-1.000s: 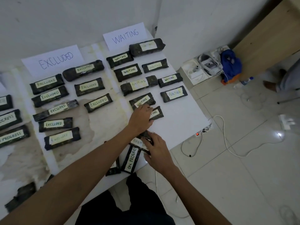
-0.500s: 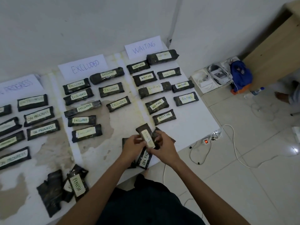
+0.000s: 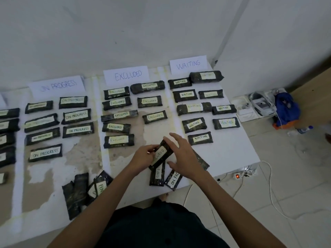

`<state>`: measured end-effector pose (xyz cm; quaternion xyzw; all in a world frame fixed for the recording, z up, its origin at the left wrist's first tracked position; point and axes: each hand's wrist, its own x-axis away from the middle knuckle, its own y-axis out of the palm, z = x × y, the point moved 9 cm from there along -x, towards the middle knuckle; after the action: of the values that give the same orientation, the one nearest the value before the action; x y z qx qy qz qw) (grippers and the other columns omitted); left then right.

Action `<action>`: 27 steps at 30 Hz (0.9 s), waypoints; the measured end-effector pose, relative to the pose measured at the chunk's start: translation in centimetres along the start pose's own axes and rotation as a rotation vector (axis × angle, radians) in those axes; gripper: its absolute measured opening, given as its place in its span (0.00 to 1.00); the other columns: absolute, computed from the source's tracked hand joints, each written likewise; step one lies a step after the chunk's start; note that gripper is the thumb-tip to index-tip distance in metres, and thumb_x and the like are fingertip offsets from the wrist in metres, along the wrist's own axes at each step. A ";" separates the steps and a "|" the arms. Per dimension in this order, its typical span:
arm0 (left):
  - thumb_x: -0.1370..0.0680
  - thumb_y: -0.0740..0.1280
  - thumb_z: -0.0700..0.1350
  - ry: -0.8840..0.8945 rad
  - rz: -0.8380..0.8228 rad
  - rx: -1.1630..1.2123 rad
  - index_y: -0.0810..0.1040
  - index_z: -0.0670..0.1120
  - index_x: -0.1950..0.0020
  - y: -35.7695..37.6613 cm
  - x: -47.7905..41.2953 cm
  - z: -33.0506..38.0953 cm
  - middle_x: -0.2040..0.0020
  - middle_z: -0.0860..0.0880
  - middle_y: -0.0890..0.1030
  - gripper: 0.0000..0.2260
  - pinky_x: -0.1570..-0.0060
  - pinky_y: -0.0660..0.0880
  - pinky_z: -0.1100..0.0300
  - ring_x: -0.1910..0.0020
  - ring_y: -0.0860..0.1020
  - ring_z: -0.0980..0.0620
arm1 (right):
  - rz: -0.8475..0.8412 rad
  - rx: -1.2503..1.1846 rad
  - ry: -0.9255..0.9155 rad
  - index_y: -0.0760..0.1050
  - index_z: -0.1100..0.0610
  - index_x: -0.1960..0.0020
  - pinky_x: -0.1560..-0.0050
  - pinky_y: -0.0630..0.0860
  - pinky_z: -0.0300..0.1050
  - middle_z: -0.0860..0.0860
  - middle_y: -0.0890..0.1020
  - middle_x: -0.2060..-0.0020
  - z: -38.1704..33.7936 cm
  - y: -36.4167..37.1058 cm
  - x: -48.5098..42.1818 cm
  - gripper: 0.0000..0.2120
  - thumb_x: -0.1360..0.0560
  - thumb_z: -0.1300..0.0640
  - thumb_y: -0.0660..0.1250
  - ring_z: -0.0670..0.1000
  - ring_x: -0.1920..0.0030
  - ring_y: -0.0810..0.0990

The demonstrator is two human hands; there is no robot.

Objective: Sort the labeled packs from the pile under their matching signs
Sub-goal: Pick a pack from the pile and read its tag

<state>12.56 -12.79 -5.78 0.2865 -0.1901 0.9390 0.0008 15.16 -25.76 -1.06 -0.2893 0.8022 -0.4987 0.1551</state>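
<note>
My left hand (image 3: 143,155) pinches a dark pack labeled EXCLUDED (image 3: 161,154), lifted a little above the table's near edge. My right hand (image 3: 180,154) hovers just right of it with fingers spread, holding nothing. Under them lies the pile: a pack ending in "TING" (image 3: 157,175), an ON PROGRESS pack (image 3: 173,179) and another pack (image 3: 201,161) partly hidden by my right hand. Paper signs stand at the wall: ON PROGRESS (image 3: 57,85), EXCLUDED (image 3: 127,75), WAITING (image 3: 188,64). Several matching packs lie in rows under each sign.
A second small heap with a FINISH pack (image 3: 99,187) and unlabeled dark packs (image 3: 75,196) lies at the near left. The white table (image 3: 232,151) ends at right; on the floor are a power strip (image 3: 241,174), cables, and a blue bag (image 3: 286,110).
My left hand left the WAITING row and came back to the pile. Both hands lifted the EXCLUDED pack; now the right hand has let go and spread. The view shifted left.
</note>
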 end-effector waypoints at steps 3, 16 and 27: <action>0.22 0.61 0.37 0.036 0.012 -0.043 0.77 0.48 0.39 -0.9 -0.6 0.3 0.47 0.47 0.80 0.15 0.60 0.73 0.63 0.51 0.76 0.50 | -0.078 0.149 -0.157 0.71 0.53 0.34 0.42 0.71 0.56 0.54 0.71 0.33 -1.4 0.4 -1.4 0.32 0.36 0.61 0.75 0.60 0.35 0.70; 0.26 0.64 0.37 0.119 0.329 -0.200 0.75 0.46 0.38 -3.5 -7.4 0.5 0.42 0.43 0.76 0.16 0.40 0.70 0.56 0.42 0.74 0.46 | -0.137 0.181 -0.051 0.79 0.57 0.48 0.64 0.66 0.47 0.57 0.79 0.53 3.9 3.2 -9.6 0.21 0.41 0.65 0.75 0.62 0.59 0.75; 0.34 0.60 0.25 0.396 0.348 -0.544 0.77 0.43 0.40 -1.0 -3.7 1.1 0.42 0.40 0.75 0.25 0.47 0.73 0.48 0.45 0.71 0.40 | -0.212 0.121 0.028 0.71 0.54 0.35 0.44 0.71 0.54 0.57 0.71 0.38 5.8 4.5 -9.1 0.25 0.31 0.57 0.71 0.59 0.43 0.71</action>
<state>16.32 -11.87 -6.60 0.0521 -0.4743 0.8776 -0.0460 24.04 -22.74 -8.04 -0.3558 0.7374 -0.5639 0.1076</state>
